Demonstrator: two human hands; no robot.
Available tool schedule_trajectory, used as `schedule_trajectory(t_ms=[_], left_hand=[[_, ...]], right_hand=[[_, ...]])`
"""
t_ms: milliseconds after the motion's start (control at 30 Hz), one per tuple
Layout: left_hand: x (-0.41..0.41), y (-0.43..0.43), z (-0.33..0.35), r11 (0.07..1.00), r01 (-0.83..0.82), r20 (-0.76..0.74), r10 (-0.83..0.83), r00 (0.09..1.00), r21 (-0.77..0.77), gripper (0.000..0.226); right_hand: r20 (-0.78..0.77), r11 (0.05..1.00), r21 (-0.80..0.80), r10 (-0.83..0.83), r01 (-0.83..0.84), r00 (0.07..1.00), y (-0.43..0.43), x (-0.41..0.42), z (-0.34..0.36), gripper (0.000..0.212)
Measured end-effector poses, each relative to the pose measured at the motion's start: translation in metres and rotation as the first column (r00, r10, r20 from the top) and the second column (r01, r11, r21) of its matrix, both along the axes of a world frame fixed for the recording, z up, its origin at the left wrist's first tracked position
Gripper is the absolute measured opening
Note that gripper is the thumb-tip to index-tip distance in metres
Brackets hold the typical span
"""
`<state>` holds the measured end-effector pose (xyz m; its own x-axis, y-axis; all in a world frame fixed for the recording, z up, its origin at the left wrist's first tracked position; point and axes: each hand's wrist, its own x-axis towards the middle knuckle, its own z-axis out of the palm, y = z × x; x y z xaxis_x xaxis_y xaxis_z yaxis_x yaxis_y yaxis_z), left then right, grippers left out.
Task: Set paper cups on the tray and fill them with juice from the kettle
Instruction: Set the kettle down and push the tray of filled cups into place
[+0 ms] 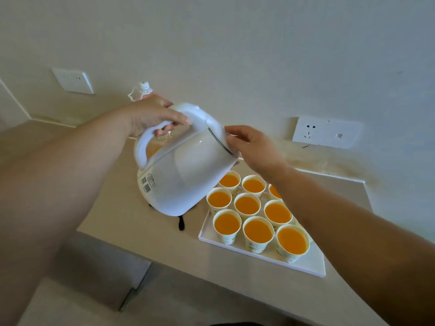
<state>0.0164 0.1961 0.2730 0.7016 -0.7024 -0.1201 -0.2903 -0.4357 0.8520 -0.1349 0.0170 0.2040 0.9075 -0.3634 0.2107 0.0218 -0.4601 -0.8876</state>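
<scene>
A white kettle (186,175) hangs tilted over the back left corner of a white tray (308,264), its spout end pointing down to the right. My left hand (150,114) grips the kettle's handle from above. My right hand (254,147) touches the kettle's lid edge with loosely bent fingers. Several paper cups (258,234) stand in rows on the tray, each holding orange juice. My right forearm hides part of the cup at the back right. The spout's tip is hidden behind the kettle body.
The tray sits on a beige counter (122,222) against a wall. A clear bottle (143,90) with a white cap stands behind my left hand. Wall sockets (327,132) and a switch plate (73,81) are on the wall. A black kettle base (181,223) peeks out below the kettle.
</scene>
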Motion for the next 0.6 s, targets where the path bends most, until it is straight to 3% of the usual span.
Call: schedule_trajectory(t_ms=[100,233,333,467,533,600], left_hand=[[0.002,0.032,-0.006,0.979,-0.160,-0.037,0.156,0.987,-0.127,0.037],[0.009,0.079,-0.023,0.918,-0.331,-0.033,0.332,0.943,-0.220,0.063],[0.015,0.109,-0.041,0.876,-0.380,-0.066,0.378,0.923,-0.298,0.069],[0.026,0.140,-0.063,0.801,-0.463,-0.155,0.438,0.885,-0.378,0.027],[0.035,0.152,-0.072,0.768,-0.514,-0.144,0.500,0.854,-0.382,0.008],[0.043,0.162,-0.080,0.739,-0.560,-0.155,0.546,0.823,-0.374,0.013]], right_hand=[[-0.002,0.991,-0.028,0.132,-0.132,0.991,0.014,0.017,0.009,0.032],[-0.025,0.950,-0.094,0.297,-0.298,0.955,0.039,0.047,0.013,0.036],[-0.047,0.932,-0.124,0.336,-0.340,0.941,0.059,0.070,0.004,0.038],[-0.039,0.964,-0.097,0.246,-0.248,0.969,0.078,0.105,-0.034,0.036],[-0.187,0.971,-0.115,0.185,-0.208,0.965,0.081,0.121,-0.065,0.042],[-0.356,0.968,-0.110,0.176,-0.228,0.918,0.084,0.132,-0.098,0.049]])
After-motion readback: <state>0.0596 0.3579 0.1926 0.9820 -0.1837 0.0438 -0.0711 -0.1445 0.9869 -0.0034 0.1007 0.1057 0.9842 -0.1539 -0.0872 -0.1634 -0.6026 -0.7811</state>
